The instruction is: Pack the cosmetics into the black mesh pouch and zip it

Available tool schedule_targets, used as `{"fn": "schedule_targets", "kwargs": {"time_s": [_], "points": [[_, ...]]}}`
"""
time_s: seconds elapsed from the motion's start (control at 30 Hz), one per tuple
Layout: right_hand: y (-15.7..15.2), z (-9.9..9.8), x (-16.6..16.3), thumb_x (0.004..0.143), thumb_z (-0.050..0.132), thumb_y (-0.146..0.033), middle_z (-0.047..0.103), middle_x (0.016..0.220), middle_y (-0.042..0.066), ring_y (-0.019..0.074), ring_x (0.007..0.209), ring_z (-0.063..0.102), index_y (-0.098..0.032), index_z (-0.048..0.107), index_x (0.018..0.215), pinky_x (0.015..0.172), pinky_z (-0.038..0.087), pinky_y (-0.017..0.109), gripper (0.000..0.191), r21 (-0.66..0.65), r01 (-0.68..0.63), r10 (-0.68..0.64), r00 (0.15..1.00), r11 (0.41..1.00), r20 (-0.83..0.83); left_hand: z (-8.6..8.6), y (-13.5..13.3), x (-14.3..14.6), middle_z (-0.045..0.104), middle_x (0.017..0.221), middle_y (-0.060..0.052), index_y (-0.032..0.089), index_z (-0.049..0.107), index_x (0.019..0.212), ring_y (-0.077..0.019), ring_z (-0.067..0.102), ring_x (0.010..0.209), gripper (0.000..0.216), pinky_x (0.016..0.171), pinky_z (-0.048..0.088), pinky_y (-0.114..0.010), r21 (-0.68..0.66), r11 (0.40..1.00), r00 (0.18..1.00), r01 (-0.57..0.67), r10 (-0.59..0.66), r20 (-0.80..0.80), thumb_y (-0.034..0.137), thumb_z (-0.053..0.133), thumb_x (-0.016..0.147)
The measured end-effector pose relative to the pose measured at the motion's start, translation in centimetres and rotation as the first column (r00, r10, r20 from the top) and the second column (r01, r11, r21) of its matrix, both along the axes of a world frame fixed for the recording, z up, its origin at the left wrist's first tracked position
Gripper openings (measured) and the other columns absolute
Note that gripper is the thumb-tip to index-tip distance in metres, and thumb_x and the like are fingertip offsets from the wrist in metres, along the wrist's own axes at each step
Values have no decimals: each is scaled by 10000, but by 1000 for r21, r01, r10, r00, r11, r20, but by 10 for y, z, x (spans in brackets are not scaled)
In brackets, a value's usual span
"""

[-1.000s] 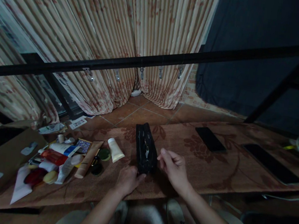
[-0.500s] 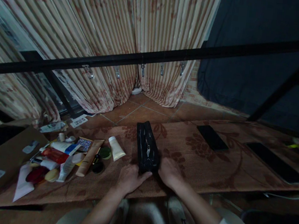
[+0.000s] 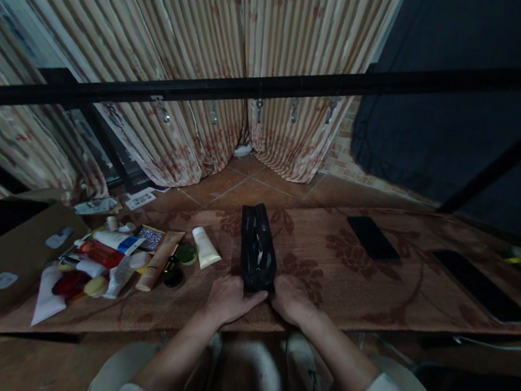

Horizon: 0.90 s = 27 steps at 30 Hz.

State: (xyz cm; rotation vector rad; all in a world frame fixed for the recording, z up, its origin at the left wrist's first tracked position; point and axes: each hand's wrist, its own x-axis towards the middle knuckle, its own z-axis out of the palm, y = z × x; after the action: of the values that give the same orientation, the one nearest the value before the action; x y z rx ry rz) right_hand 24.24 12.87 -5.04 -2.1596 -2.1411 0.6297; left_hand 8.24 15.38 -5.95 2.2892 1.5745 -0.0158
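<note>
A black zip pouch [image 3: 256, 245] stands lengthwise on the brown patterned mat [image 3: 327, 272], its top zip partly open. My left hand [image 3: 230, 299] grips the pouch's near end from the left, fingers curled on it. From the right, my right hand [image 3: 293, 299] closes on the same near end. A white tube [image 3: 205, 247] and a round green tin [image 3: 186, 253] lie just left of the pouch.
A heap of cosmetic tubes and bottles [image 3: 102, 259] covers the mat's left part, beside a cardboard sheet [image 3: 4, 254]. Two dark phones [image 3: 373, 238] [image 3: 480, 285] lie to the right. A black bar [image 3: 273, 87] crosses in front of striped curtains.
My right hand came down from a raised pinch beside the pouch and closed on its near end. The left hand kept its hold. The view shifted slightly.
</note>
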Motion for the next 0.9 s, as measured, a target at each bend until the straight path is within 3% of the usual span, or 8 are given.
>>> {"fn": "schedule_targets", "kwargs": {"time_s": [0.43, 0.9], "points": [[3, -5, -1, 864, 533, -387, 709, 968, 173, 266, 943, 666, -109, 705, 937, 772, 468, 285, 335, 5, -18, 18, 1000, 1000, -9, -5, 1, 0, 724, 847, -128, 159, 704, 793, -244, 678, 856, 607, 740, 469, -310, 74, 996, 998, 53, -51, -30, 618, 315, 872], [2, -4, 0, 883, 504, -351, 703, 975, 187, 266, 939, 664, -95, 690, 969, 775, 472, 292, 328, 48, -10, 9, 1000, 999, 22, -3, 1, -1, 718, 820, -143, 146, 701, 766, -267, 677, 857, 731, 740, 473, -326, 92, 994, 998, 60, -57, -33, 712, 244, 837]]}}
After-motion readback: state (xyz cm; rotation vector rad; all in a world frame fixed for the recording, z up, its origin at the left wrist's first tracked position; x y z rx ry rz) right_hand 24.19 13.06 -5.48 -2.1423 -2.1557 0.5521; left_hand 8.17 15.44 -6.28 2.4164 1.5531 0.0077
